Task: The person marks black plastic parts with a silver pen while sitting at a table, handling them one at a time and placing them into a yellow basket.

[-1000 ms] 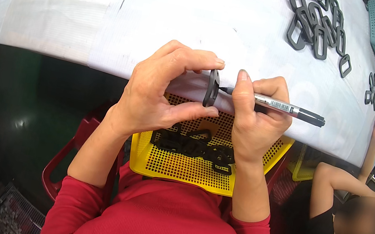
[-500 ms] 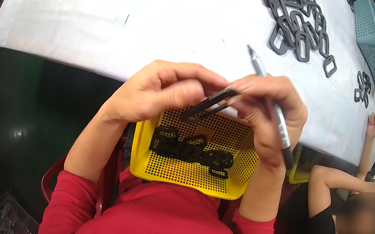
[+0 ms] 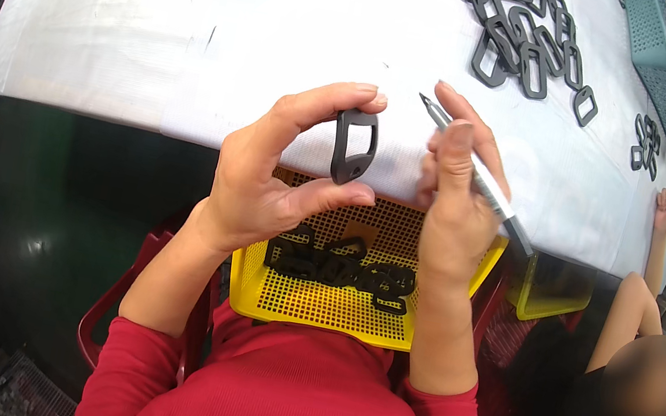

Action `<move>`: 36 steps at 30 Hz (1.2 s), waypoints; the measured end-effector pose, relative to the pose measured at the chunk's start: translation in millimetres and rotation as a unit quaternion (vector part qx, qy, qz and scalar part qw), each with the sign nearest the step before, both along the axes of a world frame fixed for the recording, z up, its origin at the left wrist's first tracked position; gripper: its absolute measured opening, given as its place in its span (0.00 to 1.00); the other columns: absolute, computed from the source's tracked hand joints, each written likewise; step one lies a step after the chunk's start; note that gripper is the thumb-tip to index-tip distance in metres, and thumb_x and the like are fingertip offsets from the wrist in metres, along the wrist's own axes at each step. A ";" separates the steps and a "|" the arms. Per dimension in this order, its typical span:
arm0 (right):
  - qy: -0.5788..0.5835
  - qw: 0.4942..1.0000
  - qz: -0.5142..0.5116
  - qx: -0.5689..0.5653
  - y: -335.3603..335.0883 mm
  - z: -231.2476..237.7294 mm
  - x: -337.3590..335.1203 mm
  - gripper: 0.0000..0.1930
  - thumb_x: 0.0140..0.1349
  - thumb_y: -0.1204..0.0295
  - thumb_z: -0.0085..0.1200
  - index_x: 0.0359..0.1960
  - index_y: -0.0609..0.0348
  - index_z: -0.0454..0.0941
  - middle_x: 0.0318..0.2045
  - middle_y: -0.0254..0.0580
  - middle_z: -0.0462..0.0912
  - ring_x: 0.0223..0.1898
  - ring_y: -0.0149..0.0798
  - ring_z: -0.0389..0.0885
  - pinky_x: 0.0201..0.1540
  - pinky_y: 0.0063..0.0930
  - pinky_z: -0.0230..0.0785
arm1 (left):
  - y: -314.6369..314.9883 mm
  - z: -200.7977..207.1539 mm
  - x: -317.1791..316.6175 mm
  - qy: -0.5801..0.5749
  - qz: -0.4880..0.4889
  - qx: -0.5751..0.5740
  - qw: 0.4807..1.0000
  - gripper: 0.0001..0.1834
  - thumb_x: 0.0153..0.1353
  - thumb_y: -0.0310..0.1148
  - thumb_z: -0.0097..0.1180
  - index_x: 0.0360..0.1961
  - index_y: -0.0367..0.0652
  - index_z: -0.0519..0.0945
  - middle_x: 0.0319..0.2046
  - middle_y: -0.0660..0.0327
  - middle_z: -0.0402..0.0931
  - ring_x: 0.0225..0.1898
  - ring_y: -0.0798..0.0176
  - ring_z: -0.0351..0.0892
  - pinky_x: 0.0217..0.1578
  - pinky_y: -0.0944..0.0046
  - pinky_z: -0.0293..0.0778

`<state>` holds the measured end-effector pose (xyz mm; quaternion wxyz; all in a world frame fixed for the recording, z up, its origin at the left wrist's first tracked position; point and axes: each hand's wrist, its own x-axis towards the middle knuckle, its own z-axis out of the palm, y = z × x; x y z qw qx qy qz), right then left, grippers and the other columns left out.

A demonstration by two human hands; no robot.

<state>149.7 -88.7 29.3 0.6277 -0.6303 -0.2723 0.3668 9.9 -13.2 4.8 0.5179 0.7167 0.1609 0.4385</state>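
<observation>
the left hand (image 3: 257,175) pinches a black frame (image 3: 341,149) upright by its ends, near twelve o'clock from the yellow basket (image 3: 248,284); the right hand (image 3: 456,230) grips a marker (image 3: 492,191), nib apart toward one o'clock. holding only the ends likely steadies pen work.

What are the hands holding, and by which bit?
The left hand pinches a black frame by its top and bottom ends; the right hand grips a marker by its barrel.
</observation>
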 end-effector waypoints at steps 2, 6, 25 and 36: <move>-0.016 1.000 -0.019 -0.002 -2.7 -3.2 5.0 0.10 0.60 0.68 0.51 0.37 0.63 0.77 0.24 0.34 0.77 0.24 0.19 0.70 0.25 0.11 0.60 | -0.7 -2.1 -7.2 0.110 -0.020 -0.026 0.993 0.35 0.40 0.24 0.67 0.51 0.34 0.64 0.47 0.52 0.71 0.51 0.58 0.70 0.53 0.61 0.68; 0.004 0.999 -0.045 -0.024 -0.8 -3.9 -1.6 0.07 0.56 0.72 0.55 0.25 0.62 0.75 0.19 0.28 0.74 0.19 0.16 0.66 0.20 0.10 0.55 | -4.2 -7.5 -10.1 0.109 0.000 -0.061 0.992 0.31 0.40 0.28 0.68 0.48 0.38 0.69 0.43 0.57 0.75 0.44 0.63 0.76 0.45 0.66 0.74; -0.215 0.975 -0.042 0.034 13.6 -23.7 -15.9 0.13 0.52 0.77 0.56 0.16 0.58 0.65 0.08 0.28 0.68 0.12 0.17 0.63 0.13 0.15 0.52 | -2.2 -14.2 -11.7 0.100 0.008 -0.068 0.993 0.32 0.39 0.30 0.69 0.48 0.39 0.70 0.42 0.58 0.76 0.43 0.63 0.77 0.43 0.67 0.74; -0.181 0.983 -0.031 -0.003 11.1 -20.2 -17.2 0.11 0.53 0.75 0.56 0.17 0.59 0.67 0.14 0.25 0.68 0.17 0.17 0.61 0.19 0.13 0.53 | -0.5 -17.0 -11.4 0.095 0.003 -0.044 0.994 0.32 0.39 0.31 0.69 0.48 0.39 0.70 0.43 0.59 0.76 0.43 0.63 0.77 0.43 0.67 0.75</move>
